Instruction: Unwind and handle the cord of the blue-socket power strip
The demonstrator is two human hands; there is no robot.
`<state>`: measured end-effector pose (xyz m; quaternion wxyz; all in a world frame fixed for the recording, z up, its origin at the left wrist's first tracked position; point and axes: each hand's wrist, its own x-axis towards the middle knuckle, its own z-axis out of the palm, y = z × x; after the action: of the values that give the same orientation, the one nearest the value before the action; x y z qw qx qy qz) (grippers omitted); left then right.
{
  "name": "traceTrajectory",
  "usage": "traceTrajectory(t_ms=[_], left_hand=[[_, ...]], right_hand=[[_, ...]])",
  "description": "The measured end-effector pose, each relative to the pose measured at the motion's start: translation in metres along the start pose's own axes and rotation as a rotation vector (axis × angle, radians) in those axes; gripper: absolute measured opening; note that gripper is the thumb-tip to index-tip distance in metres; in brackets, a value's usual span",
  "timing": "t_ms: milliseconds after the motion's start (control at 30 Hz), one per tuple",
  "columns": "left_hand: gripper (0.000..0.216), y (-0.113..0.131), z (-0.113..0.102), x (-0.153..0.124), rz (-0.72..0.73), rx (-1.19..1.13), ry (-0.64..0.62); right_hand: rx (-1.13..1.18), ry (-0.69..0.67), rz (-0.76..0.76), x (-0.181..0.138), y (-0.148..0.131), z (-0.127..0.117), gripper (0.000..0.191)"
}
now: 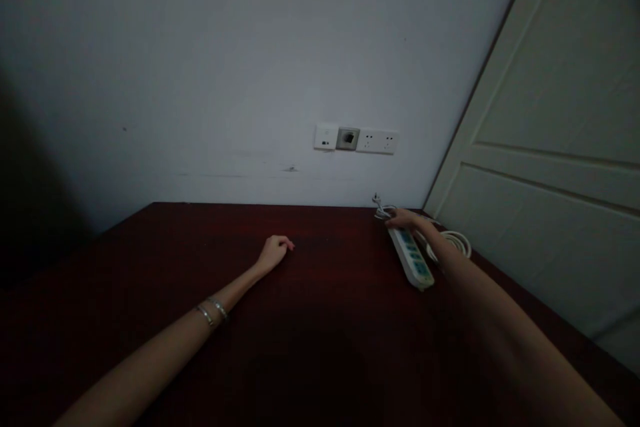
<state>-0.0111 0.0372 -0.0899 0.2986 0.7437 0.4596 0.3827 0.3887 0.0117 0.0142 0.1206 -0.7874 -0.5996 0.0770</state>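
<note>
A white power strip [413,258] lies on the dark red table [320,320] near its far right corner. Its white cord [453,240] is coiled just to the right, and the plug [377,201] lies by the wall. My right hand [406,219] reaches to the strip's far end, fingers closed around the cord there. My left hand [273,252] rests on the table top in the middle, fingers curled under, nothing visible in it. Two thin bracelets [212,311] circle my left forearm.
A row of white wall sockets [356,139] sits on the pale wall above the table's far edge. A cream panelled door [550,147] stands along the right side. The room is dim, and the left edge is in shadow.
</note>
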Motion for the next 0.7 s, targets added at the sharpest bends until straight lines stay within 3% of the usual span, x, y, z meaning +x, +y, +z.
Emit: traceTrajectory(t_ms=[100, 233, 400, 500, 600, 700], left_hand=[[0.027, -0.002, -0.001, 0.002, -0.005, -0.012, -0.012], [0.025, -0.002, -0.001, 0.003, -0.027, -0.043, -0.009], [0.021, 0.005, 0.0, 0.003, -0.093, -0.14, 0.003], [0.038, 0.017, -0.001, 0.006, -0.154, -0.226, -0.022], [0.057, 0.036, -0.006, 0.011, -0.287, -0.524, -0.117], [0.057, 0.057, -0.012, 0.015, -0.375, -0.89, -0.184]], right_hand=[[0.007, -0.082, 0.005, -0.008, -0.016, -0.009, 0.031], [0.025, -0.095, -0.039, -0.02, -0.046, -0.02, 0.04], [0.018, -0.096, -0.162, -0.042, -0.102, -0.022, 0.046], [0.008, -0.111, -0.255, -0.056, -0.14, -0.014, 0.05], [-0.014, -0.123, -0.351, -0.069, -0.176, -0.003, 0.049], [-0.048, -0.148, -0.438, -0.08, -0.205, 0.008, 0.045]])
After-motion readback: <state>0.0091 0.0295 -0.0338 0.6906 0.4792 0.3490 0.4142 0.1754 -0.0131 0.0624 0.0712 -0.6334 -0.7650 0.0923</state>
